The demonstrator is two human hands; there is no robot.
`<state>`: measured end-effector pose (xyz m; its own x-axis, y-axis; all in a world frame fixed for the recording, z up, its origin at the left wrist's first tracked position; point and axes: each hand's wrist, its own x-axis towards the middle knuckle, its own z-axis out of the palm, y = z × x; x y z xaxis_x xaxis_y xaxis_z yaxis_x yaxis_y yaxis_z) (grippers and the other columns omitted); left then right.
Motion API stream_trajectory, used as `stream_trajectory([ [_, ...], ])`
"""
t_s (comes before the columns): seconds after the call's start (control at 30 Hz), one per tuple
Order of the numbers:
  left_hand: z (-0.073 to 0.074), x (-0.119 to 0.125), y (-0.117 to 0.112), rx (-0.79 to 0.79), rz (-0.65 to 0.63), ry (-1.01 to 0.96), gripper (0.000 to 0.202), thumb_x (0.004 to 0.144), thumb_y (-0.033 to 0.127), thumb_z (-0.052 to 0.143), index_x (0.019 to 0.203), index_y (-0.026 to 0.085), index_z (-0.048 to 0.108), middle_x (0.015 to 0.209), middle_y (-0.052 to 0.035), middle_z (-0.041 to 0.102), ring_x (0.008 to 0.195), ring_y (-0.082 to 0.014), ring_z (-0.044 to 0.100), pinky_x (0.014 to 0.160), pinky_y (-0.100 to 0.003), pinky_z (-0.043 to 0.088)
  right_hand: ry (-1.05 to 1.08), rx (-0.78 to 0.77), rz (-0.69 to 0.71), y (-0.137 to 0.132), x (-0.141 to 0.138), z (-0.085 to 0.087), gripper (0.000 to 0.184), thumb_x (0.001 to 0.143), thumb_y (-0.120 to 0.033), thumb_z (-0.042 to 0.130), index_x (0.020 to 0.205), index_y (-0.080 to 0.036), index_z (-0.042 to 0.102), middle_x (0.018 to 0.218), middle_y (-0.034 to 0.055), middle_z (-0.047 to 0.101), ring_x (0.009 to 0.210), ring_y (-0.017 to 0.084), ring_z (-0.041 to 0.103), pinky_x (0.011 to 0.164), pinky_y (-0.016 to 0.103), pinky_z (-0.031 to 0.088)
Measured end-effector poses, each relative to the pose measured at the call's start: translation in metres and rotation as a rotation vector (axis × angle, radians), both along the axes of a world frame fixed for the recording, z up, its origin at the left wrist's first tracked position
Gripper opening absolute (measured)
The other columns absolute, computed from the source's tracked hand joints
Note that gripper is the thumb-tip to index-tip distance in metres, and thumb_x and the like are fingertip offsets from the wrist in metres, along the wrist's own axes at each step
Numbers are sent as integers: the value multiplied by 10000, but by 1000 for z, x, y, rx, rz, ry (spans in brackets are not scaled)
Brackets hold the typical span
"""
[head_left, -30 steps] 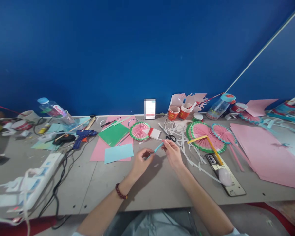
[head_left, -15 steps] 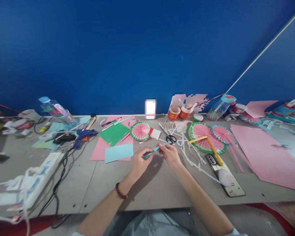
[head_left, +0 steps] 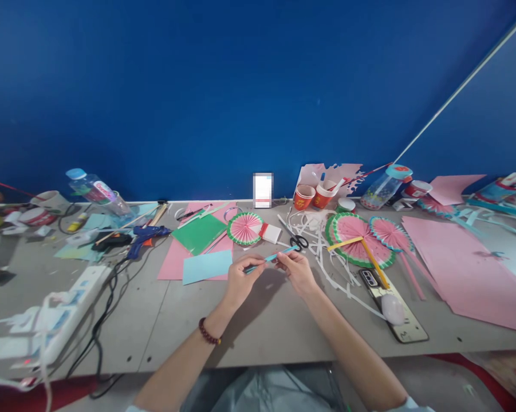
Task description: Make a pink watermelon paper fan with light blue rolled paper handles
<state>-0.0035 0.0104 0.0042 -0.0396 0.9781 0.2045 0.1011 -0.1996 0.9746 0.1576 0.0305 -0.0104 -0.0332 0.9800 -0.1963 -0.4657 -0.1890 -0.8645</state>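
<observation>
A narrow light-blue paper strip [head_left: 271, 258] is held between both hands above the table. My left hand [head_left: 245, 279] pinches its left part, with fingers closed on it. My right hand [head_left: 295, 270] grips the strip nearer its right end, fingertips pressed together. Just beyond the right hand lie scissors with black handles [head_left: 299, 243]. A light-blue paper sheet [head_left: 207, 267] rests left of my left hand, partly over pink paper. Behind the hands is a round pleated pink fan with a green edge [head_left: 245, 228].
White paper strips [head_left: 326, 274] lie tangled to the right, beside watermelon-patterned fans [head_left: 352, 234] and a phone [head_left: 395, 309]. On the left are a blue glue gun [head_left: 146, 234], a power strip [head_left: 75, 312] and black cables [head_left: 101, 320]. Red paper cups [head_left: 304, 197] stand near the wall.
My left hand has shifted slightly, and the strip now lies a little flatter between my hands. Both hands keep hold of it. Nothing else on the table has visibly moved.
</observation>
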Motion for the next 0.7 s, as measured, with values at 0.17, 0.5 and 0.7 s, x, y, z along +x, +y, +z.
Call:
stream_trajectory([
  [0.17,-1,2,3,-146,36,-112,142,653,301,733,647,162,705,836,-78,713,802,-204,653,759,-306,497,-37,26,-84,-1,-4,2,266,576,-399,820,617,-162,706,603,24,681,549,116,588,577,253,481],
  [0.5,-2,12,1,-330,143,-339,201,538,302,800,648,163,704,770,-50,715,708,-172,648,683,-277,498,-123,75,-181,-4,-14,-3,307,636,-440,770,622,-164,636,579,3,643,545,114,568,591,255,460],
  [0.7,-3,14,0,-390,156,-390,257,524,278,812,713,156,689,682,-22,694,637,-151,643,632,-249,481,-161,83,-206,-8,-18,-3,328,667,-458,737,611,-171,589,547,-19,589,523,103,517,556,242,419],
])
